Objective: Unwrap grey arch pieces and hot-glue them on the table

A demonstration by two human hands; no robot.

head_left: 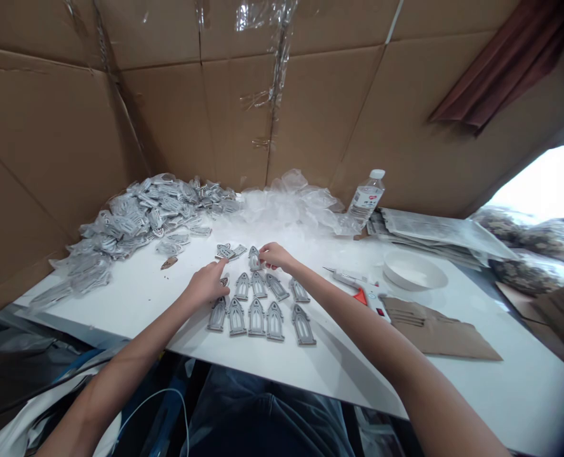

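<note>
My right hand [276,256] is closed, fingers pinching the edge of a small grey arched window-shaped piece [254,259] at the top of the rows. My left hand [206,284] has thumb and index finger apart. Its index fingertip reaches a few overlapping grey pieces [231,252], and a piece lies partly hidden under the hand. Below both hands, more arched pieces [256,317] lie in two rough rows, points away from me. One of them, a tilted piece [277,287], sits near my right forearm.
A heap of bagged grey pieces [153,206] fills the back left. Crumpled clear plastic bags [291,206] and a bottle [366,197] stand behind. To the right are a glue gun [365,293], a white bowl [413,270], torn cardboard [439,327] and stacked flat sheets [434,231]. Cardboard walls surround the table.
</note>
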